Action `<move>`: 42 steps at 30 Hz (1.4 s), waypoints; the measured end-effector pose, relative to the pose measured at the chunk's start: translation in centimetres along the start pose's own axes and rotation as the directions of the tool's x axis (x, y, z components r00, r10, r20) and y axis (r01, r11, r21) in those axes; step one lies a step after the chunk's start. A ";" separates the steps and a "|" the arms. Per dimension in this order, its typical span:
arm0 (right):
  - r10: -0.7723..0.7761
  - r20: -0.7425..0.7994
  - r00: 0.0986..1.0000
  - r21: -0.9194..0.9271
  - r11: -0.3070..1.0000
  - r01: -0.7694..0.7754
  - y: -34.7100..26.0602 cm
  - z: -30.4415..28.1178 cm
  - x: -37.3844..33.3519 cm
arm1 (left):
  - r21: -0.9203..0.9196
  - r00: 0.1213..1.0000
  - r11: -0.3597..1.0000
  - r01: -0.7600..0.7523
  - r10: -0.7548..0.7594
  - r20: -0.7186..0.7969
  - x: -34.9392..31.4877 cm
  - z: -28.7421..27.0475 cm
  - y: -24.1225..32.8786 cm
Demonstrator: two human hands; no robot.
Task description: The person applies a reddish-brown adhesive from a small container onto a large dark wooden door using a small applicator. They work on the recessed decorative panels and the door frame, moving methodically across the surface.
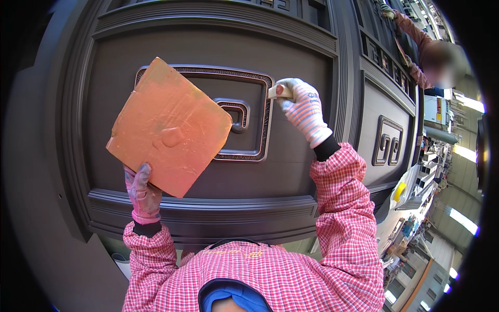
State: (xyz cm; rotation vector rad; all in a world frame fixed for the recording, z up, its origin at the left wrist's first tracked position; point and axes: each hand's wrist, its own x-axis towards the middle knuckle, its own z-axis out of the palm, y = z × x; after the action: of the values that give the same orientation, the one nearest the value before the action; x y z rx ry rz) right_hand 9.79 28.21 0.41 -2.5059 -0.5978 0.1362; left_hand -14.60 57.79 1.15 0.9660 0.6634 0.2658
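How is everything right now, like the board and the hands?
Left hand: gloved, holding the board
Right hand: gloved, holding the white block
Board: orange-smeared, turned cornerwise
Lump: on the board
White block: held, reddish-smudged
Raised frame: partly hidden by the board

A factory-style workshop hall.
A large dark moulded panel [299, 174] fills the middle; beyond its right edge are a second moulded panel [373, 106], a co-worker's sleeve [415, 30], strip lights [464, 153] under a broad roof [468, 179], and cluttered materials [399, 244].
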 end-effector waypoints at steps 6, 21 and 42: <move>-0.015 0.047 0.999 -0.051 0.999 0.017 0.2 0.9 -0.9 | 0.018 0.999 0.999 -0.032 0.032 -0.011 -0.1 0.3 -0.1; -0.035 0.048 0.998 -0.002 0.999 0.035 0.1 1.0 -2.8 | 0.026 1.000 1.000 -0.007 0.007 -0.019 -0.3 0.6 -0.2; -0.049 0.253 0.966 0.040 0.998 0.040 -3.8 -1.2 -8.5 | -0.074 0.999 0.997 0.015 -0.012 0.038 -0.7 0.3 -1.0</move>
State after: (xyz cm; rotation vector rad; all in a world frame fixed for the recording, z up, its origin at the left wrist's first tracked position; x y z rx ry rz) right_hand 0.97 26.72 3.20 -2.4577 -0.7466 0.4530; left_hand -15.06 56.68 0.73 0.8932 0.6216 0.2584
